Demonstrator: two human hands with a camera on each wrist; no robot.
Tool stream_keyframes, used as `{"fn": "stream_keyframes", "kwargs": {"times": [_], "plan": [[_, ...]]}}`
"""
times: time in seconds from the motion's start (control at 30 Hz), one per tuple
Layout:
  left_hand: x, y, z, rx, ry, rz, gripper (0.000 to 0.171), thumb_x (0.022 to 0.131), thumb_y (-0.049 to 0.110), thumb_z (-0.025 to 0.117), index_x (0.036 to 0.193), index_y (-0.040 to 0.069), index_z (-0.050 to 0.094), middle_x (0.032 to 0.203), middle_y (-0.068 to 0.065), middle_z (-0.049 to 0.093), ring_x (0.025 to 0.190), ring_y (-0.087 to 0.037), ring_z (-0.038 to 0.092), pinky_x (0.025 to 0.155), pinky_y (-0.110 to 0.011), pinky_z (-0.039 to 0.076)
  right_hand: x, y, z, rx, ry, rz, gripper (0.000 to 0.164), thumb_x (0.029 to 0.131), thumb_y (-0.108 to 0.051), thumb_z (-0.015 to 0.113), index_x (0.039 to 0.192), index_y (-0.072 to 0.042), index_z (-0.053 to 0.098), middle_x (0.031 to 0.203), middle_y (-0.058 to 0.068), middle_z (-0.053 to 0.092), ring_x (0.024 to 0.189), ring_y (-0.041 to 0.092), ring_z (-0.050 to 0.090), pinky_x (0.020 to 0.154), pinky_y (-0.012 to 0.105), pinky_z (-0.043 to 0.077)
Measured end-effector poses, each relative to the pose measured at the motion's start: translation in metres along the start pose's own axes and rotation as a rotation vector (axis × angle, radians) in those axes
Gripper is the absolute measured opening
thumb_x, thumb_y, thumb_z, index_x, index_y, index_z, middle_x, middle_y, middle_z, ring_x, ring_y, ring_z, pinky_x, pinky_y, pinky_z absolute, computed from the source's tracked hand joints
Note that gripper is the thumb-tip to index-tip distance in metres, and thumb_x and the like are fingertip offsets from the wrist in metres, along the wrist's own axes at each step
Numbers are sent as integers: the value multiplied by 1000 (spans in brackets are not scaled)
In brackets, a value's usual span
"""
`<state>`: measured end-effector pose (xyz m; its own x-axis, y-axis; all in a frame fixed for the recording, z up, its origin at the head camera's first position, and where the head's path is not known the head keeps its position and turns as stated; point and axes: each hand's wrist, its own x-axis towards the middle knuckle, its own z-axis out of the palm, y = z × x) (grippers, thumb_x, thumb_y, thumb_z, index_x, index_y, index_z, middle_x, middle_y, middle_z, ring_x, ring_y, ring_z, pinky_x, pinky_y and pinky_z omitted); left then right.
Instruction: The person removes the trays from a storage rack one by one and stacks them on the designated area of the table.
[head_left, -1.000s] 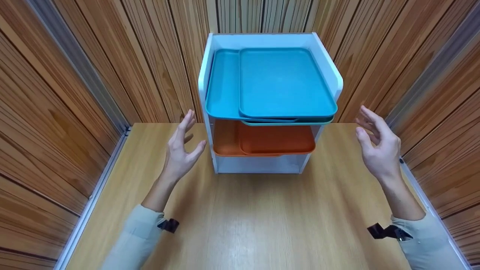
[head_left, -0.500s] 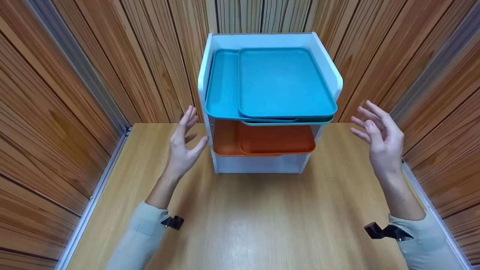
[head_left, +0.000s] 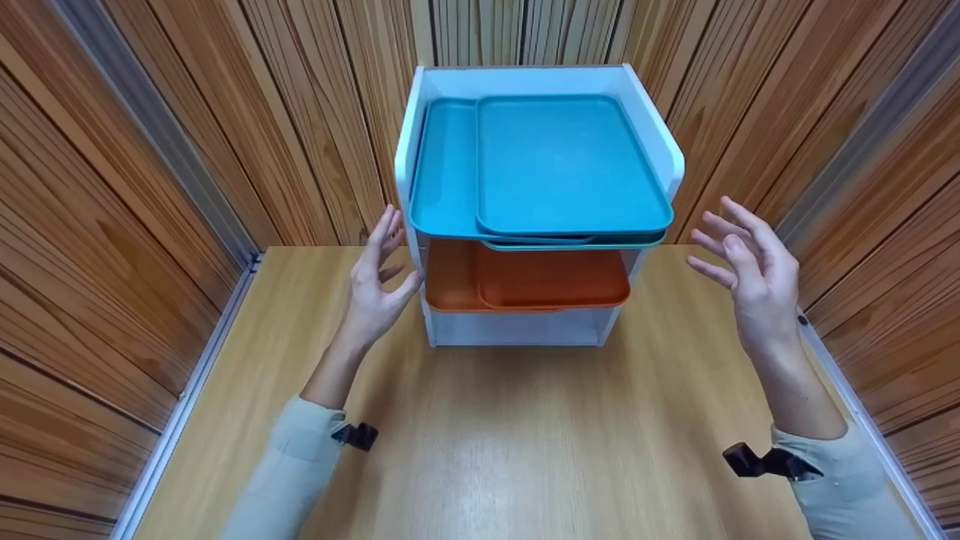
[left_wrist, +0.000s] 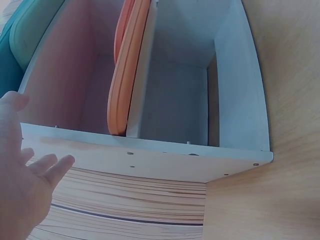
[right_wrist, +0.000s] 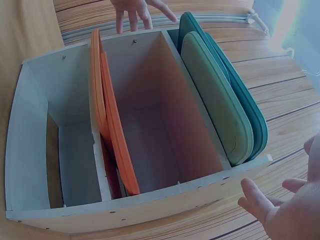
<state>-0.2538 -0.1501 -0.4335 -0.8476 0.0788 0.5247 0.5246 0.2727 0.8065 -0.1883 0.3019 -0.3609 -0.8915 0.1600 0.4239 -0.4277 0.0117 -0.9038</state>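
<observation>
A white shelf unit (head_left: 517, 330) stands at the back of the table. On its top level lie overlapping blue trays (head_left: 570, 165), with a green tray (left_wrist: 40, 30) beneath them in the left wrist view. Orange trays (head_left: 555, 277) overlap on the middle shelf, and the lowest compartment (right_wrist: 77, 160) holds nothing. My left hand (head_left: 375, 289) is beside the unit's left side, fingers spread, thumb near its front edge; I cannot tell whether it touches. Off to the right, apart from the unit, my right hand (head_left: 757, 281) is raised with loosely bent fingers. Neither hand holds anything.
Wood-patterned walls (head_left: 105, 187) enclose the table on the left, back and right. Metal strips (head_left: 187, 390) run along the table's side edges. The light wooden tabletop (head_left: 525, 442) stretches out in front of the unit.
My left hand has moved right and slightly forward, closer to the unit's side. The right hand's fingers have spread and shifted a little toward the unit. The trays stay put.
</observation>
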Motion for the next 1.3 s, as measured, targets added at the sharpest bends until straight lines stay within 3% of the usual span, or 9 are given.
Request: {"fn": "stream_keyframes", "kwargs": {"times": [0.4,0.67,0.9,1.13,1.3], "plan": [[5,-4,5,-53,7,41,84,104,0,75,174,1,29,183,-24,36,158,-49,56,114,-63,61,0,-2,8,53,-25,11,47,118,-24,55,162,-10,57,148,4,74,132,15,78,102,25,67],[16,-4,0,-42,3,31,84,103,-1,75,174,3,31,172,-23,52,147,-47,67,97,-60,70,3,-4,12,92,-47,-16,46,118,-22,54,161,-8,58,147,5,75,132,16,79,102,26,68],[21,-8,0,-89,-43,23,81,104,-3,74,173,4,32,175,-24,47,152,-48,62,98,-62,69,3,-5,13,122,-54,-10,45,118,-22,55,160,-9,59,146,5,76,132,17,78,102,27,68],[25,-9,0,-52,-31,36,82,103,-7,75,172,3,32,173,-26,48,148,-49,66,90,-43,73,4,-7,14,149,-83,-16,45,118,-22,55,160,-8,59,145,6,77,132,17,79,105,28,66],[27,-8,0,-28,-27,22,81,102,-8,75,171,4,35,171,-25,49,144,-50,69,91,-49,73,4,-8,16,143,-87,-5,45,118,-23,55,160,-8,58,144,5,77,132,17,79,106,27,65]]}}
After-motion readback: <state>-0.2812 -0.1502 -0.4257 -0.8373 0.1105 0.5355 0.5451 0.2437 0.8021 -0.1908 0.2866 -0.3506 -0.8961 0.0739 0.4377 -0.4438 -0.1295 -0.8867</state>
